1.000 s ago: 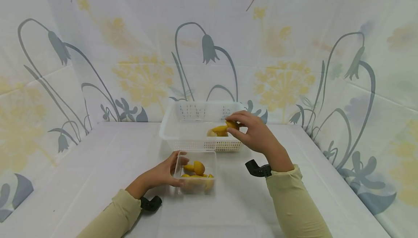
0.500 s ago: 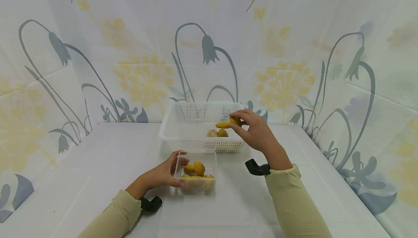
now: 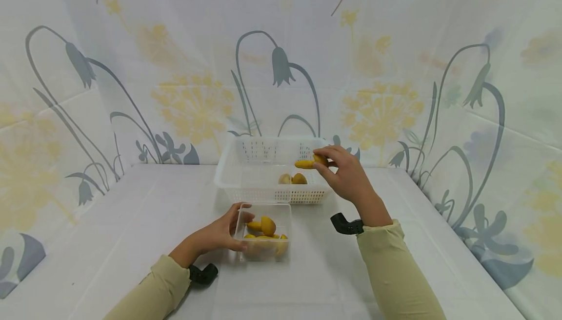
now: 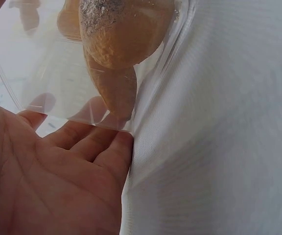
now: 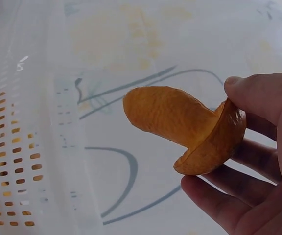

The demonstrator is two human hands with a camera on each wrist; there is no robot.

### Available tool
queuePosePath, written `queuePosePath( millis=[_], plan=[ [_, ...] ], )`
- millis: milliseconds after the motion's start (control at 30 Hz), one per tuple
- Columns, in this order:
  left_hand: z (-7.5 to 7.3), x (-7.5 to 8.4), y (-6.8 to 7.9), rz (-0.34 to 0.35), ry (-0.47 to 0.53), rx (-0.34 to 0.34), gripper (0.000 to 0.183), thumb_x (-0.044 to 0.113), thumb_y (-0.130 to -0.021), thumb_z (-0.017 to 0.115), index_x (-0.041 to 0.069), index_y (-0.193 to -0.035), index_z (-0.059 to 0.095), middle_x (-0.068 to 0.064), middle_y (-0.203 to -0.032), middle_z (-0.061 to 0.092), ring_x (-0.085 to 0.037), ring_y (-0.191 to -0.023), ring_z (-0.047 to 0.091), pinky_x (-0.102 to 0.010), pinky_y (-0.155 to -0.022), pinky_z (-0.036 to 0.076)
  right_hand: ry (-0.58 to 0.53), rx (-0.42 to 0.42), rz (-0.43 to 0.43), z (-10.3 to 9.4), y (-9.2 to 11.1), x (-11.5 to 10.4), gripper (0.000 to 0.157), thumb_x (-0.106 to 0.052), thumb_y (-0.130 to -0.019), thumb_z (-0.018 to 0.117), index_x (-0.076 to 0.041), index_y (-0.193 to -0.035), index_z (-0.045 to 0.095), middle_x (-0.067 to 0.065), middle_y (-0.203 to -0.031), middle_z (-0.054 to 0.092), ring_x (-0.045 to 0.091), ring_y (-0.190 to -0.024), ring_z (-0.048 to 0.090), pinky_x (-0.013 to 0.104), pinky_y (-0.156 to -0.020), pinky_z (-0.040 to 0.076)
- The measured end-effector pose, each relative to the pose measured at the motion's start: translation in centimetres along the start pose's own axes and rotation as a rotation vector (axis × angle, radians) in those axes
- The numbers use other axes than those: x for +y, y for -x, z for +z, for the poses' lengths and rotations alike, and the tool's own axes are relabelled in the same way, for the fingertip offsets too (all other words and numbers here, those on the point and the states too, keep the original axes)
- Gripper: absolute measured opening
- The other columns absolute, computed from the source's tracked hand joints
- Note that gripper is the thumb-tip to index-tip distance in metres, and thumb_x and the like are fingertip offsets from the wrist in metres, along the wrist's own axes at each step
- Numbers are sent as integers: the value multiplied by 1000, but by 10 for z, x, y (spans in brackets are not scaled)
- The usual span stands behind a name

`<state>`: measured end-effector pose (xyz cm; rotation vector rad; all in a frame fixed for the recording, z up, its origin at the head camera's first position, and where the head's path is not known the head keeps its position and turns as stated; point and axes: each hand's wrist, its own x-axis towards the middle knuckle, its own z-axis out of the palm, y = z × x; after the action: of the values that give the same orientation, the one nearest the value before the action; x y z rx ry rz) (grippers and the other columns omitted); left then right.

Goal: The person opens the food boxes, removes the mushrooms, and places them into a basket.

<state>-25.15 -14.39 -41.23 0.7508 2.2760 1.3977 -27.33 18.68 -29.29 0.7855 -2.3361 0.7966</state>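
My right hand (image 3: pixel 349 176) pinches an orange-yellow mushroom (image 5: pixel 165 115) by its cap, thumb on one side and fingers on the other. Its thick stem points left, over the right part of a white perforated basket (image 3: pixel 246 194). Nearer to me, my left hand (image 3: pixel 215 234) grips the left side of a clear plastic box (image 3: pixel 287 249). Inside that box lie several yellow mushrooms (image 3: pixel 268 226). The left wrist view shows fingers along the box's lower edge and a mushroom (image 4: pixel 126 39) with a dark speckled patch behind the clear wall.
Mushrooms (image 3: pixel 299 178) lie in the basket's right part, seen over its front wall. The box stands just in front of the basket on a white-covered table (image 3: pixel 145 203). A flower-printed cloth (image 3: pixel 193 42) hangs behind and at both sides.
My right hand has lifted the mushroom up and slightly right, away from the others in the basket. The left hand and the box have stayed put.
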Motion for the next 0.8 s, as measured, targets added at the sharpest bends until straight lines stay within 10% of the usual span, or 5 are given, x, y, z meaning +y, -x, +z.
queuePosePath(
  millis=[800],
  plan=[
    [-1,-2,-1,0,2,-8,95,33,-69,77,19,-138,12,-9,-142,35,-27,-137,24,-53,-110,19,-19,-81,167,24,2,21,27,-17,-88,50,-16,-114,59,2,-120,50,17,-93,54,32,-84,52]
  ],
)
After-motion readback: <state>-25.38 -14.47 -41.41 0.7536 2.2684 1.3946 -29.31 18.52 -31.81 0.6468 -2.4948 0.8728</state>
